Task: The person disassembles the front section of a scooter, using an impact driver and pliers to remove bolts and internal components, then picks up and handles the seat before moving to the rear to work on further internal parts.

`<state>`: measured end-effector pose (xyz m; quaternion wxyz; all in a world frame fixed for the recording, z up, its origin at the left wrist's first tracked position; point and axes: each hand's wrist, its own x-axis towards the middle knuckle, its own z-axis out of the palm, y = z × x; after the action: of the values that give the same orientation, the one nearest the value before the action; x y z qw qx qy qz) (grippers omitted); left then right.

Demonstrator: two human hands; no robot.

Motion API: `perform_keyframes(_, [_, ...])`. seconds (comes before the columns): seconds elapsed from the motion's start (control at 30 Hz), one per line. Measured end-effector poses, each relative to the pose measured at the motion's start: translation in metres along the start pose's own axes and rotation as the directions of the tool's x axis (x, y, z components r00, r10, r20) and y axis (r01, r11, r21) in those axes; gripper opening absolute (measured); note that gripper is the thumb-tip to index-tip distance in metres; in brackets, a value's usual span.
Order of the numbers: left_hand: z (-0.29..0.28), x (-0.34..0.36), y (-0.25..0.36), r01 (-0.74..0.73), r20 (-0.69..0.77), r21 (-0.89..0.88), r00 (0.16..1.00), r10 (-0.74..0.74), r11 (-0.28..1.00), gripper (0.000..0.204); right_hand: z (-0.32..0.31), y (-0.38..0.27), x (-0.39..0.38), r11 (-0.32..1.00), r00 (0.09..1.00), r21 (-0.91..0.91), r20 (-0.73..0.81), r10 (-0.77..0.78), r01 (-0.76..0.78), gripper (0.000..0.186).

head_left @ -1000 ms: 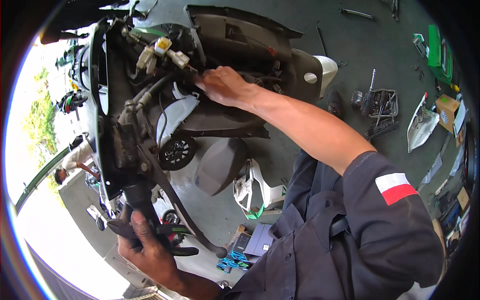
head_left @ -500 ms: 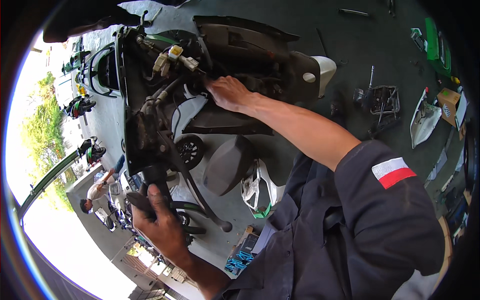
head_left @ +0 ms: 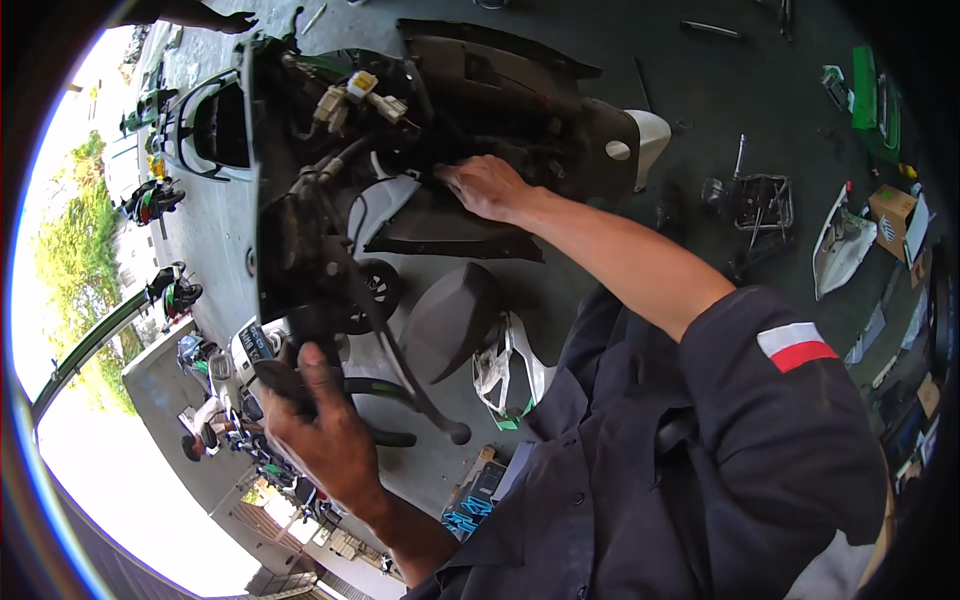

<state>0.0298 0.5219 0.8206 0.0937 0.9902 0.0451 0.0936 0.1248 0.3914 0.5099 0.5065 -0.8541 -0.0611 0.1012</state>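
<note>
My left hand (head_left: 322,430) is closed on dark pliers (head_left: 380,390) with green-striped handles, against the scooter's handlebar grip (head_left: 305,325); a brake lever (head_left: 410,370) runs beside them. My right hand (head_left: 482,185) reaches into the stripped scooter body (head_left: 490,75), its fingertips bent and partly hidden in dark parts; what they hold is unclear. Above and left of it hang pale wire connectors (head_left: 335,105), one with a yellow part. A pale grey panel (head_left: 385,200) lies just left of my right hand.
A black seat (head_left: 440,320), white fairing (head_left: 495,370) and wheel (head_left: 375,275) lie below. To the right are a metal rack (head_left: 765,200), white panel (head_left: 835,255), cardboard box (head_left: 890,215) and green part (head_left: 870,95). A co-worker (head_left: 205,425) is among scooters at the left.
The handlebar and my left hand with the pliers appear shifted rightward and upward in view. My right hand sits farther right and lower. The co-worker appears bent over lower among the scooters.
</note>
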Motion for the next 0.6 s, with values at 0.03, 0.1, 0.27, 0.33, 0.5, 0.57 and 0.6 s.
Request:
perform_keyframes(0.03, [0.001, 0.000, 0.000, 0.031, 0.012, -0.036, 0.999, -0.031, 0.999, 0.042, -0.004, 0.008, -0.005, 0.993, 0.991, 0.036, -0.082, -0.108, 0.112, 0.025])
perform_keyframes(0.1, [0.002, 0.002, -0.002, 0.138, 0.036, -0.104, 0.990, -0.135, 0.985, 0.042, -0.009, 0.022, -0.015, 0.955, 0.937, 0.065, -0.219, -0.270, 0.291, 0.025])
perform_keyframes(0.27, [-0.006, 0.001, -0.008, 0.113, 0.060, -0.015, 0.992, -0.112, 0.994, 0.043, -0.031, 0.076, -0.113, 0.987, 0.956, -0.001, -0.252, -0.153, 0.158, 0.029])
perform_keyframes(0.33, [-0.007, 0.001, -0.012, 0.206, 0.100, -0.146, 0.976, -0.193, 0.968, 0.049, -0.034, 0.110, -0.186, 0.995, 0.975, -0.014, -0.200, 0.097, -0.102, 0.031])
perform_keyframes(0.5, [-0.015, 0.020, -0.041, 0.402, 0.141, -0.366, 0.915, -0.377, 0.839, 0.045, -0.038, 0.190, -0.380, 0.528, 0.469, 0.177, -0.288, 0.835, -0.831, 0.049])
perform_keyframes(0.57, [-0.012, 0.027, -0.058, 0.295, 0.082, -0.385, 0.955, -0.286, 0.875, 0.044, -0.045, 0.210, -0.456, 0.301, 0.195, 0.248, -0.375, 0.906, -0.921, 0.049])
perform_keyframes(0.6, [-0.012, 0.031, -0.065, 0.250, 0.051, -0.395, 0.967, -0.250, 0.884, 0.044, -0.046, 0.215, -0.489, 0.178, 0.052, 0.353, -0.340, 0.939, -0.918, 0.046])
